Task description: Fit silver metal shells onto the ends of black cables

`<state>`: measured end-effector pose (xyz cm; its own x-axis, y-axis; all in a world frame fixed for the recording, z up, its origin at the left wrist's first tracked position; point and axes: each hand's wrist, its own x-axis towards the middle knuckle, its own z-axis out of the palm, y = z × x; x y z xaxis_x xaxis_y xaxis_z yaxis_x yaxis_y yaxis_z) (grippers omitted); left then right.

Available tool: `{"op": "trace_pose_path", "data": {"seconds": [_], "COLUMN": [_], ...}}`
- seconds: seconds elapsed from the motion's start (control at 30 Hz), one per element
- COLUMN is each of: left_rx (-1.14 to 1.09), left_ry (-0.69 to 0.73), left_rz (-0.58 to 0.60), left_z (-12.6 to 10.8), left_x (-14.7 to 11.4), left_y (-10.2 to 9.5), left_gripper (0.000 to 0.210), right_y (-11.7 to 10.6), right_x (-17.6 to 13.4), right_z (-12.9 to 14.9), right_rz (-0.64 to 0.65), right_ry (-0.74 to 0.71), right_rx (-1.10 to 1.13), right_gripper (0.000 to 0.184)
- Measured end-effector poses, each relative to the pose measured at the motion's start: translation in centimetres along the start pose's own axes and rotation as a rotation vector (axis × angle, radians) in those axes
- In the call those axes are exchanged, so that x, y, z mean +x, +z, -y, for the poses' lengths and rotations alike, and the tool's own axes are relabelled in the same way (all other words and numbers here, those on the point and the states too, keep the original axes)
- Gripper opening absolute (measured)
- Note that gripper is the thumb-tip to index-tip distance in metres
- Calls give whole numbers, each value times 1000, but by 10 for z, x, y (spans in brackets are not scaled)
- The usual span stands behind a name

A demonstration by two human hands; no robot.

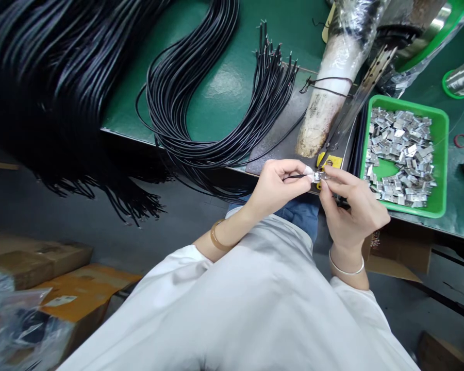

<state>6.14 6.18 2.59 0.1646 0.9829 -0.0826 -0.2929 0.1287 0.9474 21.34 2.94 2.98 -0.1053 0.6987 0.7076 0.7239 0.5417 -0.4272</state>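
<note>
**Silver metal piece [320, 176] between two facing pinches, in line with a black cable end [295, 176]**

Grip: the left hand [280, 183] has thumb and index finger pressed together on the cable close to its end; a white covering [308, 170] shows at a fingertip. The right hand [350, 203] pinches the far end of the small metal piece between thumb and index finger, its other fingers curled. How firmly each presses cannot be told.

Axis: the metal piece lies just right of the left fingertips, its long axis running roughly crosswise before the body and continuing the line of the cable. It sits at both hands' fingertips, neither being clearly nearer. Whether cable and piece are joined is too small to tell.

Pose: the left forearm slants in from the lower left; the right rises more steeply, its wrist below the fingers.

Surroundings: a yellow part [332, 161] stands just beyond the fingertips, beneath a slanting perforated metal rod [377, 67] and a stained white tube [328, 98]. To the right, a green tray [442, 154] contains many loose silver pieces [404, 134]. To the left, a looped bundle of black cables [212, 154] overhangs the edge of the green table [224, 100].
</note>
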Motion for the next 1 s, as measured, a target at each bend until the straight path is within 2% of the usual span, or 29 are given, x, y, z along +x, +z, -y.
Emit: {"op": "trace_pose_path", "data": {"seconds": [0.07, 0.17, 0.3, 0.37, 0.4, 0.47, 0.53, 0.6, 0.8, 1.0], "left_rx": [-53, -87, -95, -97, -98, -99, -99, -103, -45, -1], "left_ry": [14, 12, -9, -4, 1, 8, 4, -6, -13, 69], "left_rz": [39, 49, 7, -7, -11, -12, -11, -11, -63, -80], "left_z": [-2, -2, -1, 0, 0, 0, 0, -1, -3, -1], "left_x": [1, 1, 3, 3, 4, 4, 4, 4, 4, 2], "left_y": [0, 1, 2, 2, 2, 3, 3, 4, 6, 7], "left_gripper": [9, 9, 8, 8, 8, 9, 10, 11, 13, 8], "right_y": [-1, -5, -11, -12, -12, -10, -7, -4, 1, -2], "right_x": [-1, -1, 4, 5, 5, 2, -1, -2, 3, 8], "right_z": [0, -1, -3, -3, -2, 0, 1, 0, -5, -3], "right_rz": [6, -57, -438, -506, -468, -308, -130, -19, 29, 48], "right_ry": [-3, 98, 152, 186, 220, 257, 222, 156, 55, 23], "right_rx": [11, 86, 302, 320, 294, 202, 125, 92, 68, 72], "right_gripper": [21, 17, 13, 17, 19, 22, 21, 21, 24, 24]}}
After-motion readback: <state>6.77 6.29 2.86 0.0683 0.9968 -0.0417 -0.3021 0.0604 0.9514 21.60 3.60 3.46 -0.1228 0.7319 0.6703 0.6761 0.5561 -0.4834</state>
